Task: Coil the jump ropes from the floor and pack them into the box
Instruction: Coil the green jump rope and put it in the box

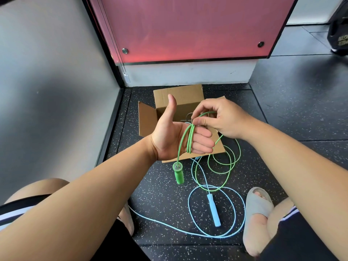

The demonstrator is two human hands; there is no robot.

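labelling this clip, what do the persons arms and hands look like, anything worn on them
Both forearms are bare, with no sleeves showing. The left hand and right hand wear no gloves, and no rings, watch or wristband can be seen.

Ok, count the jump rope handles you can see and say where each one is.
2. The green handle hangs from the cord wound around the left hand. The blue handle lies on the floor near the slipper. The ropes' other handles may be hidden.

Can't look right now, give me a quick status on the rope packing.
Left hand wrapped in green rope; right hand pinching it, winding. Green handle dangling. Blue rope uncoiled on floor. Box open, unobstructed.
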